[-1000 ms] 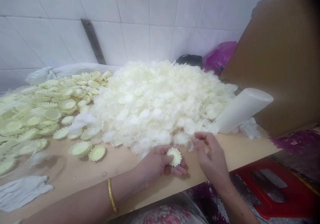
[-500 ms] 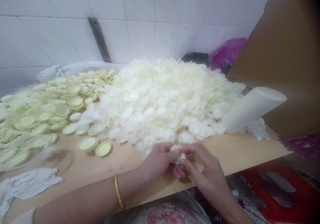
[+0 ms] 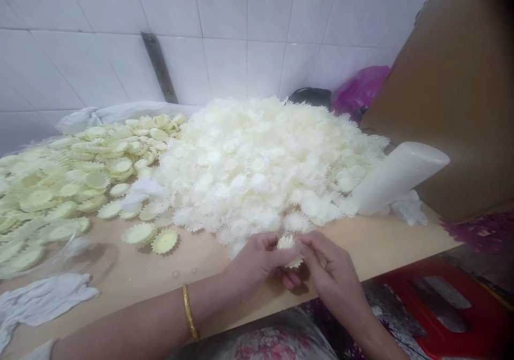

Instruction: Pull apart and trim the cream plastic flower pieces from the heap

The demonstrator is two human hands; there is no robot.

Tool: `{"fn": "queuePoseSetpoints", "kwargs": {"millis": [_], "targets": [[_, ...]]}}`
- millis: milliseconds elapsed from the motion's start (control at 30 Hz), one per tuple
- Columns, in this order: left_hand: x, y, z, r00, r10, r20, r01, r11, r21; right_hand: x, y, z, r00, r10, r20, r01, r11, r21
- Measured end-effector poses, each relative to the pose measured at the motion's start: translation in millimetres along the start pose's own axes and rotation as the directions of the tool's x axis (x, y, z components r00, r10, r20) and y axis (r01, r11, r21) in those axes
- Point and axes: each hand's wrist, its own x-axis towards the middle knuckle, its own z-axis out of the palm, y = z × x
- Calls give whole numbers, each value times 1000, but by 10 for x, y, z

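Over the front edge of the table, my left hand (image 3: 263, 261) pinches a creamy white artificial flower piece (image 3: 286, 244) between thumb and fingers. It is small and round, with narrow pointed petals. My right hand (image 3: 337, 271) meets it from the right, thumb and forefinger closed together at its edge; the fingers partly cover the piece. Just beyond both hands rises a big heap of white flower pieces (image 3: 257, 162). Two pale yellow toothed discs lie left of my left forearm, the nearer disc (image 3: 164, 241) flat on the wood.
Pale yellow discs (image 3: 96, 180) spread over the table's left side. A crumpled white cloth (image 3: 48, 295) lies at front left. A white bottle (image 3: 401, 178) leans right of the heap, before a cardboard box (image 3: 450, 97). A red stool (image 3: 461, 306) stands below the table edge.
My right fingers have drawn closer together at the flower piece's edge. The piece has turned in my left hand's grasp. The view has shifted slightly.
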Motion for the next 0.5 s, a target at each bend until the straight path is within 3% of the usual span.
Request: {"fn": "queuePoseSetpoints", "kwargs": {"millis": [167, 300, 400, 500], "targets": [[15, 11, 8, 997, -12, -70, 9, 999, -43, 0, -10, -25, 998, 53, -19, -52, 995, 87], [24, 4, 42, 991, 9, -135, -17, 998, -55, -24, 7, -7, 993, -32, -117, 35, 999, 22], [28, -16, 49, 990, 29, -141, -30, 1000, -5, -19, 34, 31, 993, -86, -86, 84, 996, -35], [33, -41, 31, 991, 40, -127, -33, 998, 52, -17, 46, 66, 995, -94, -34, 95, 995, 28]]}}
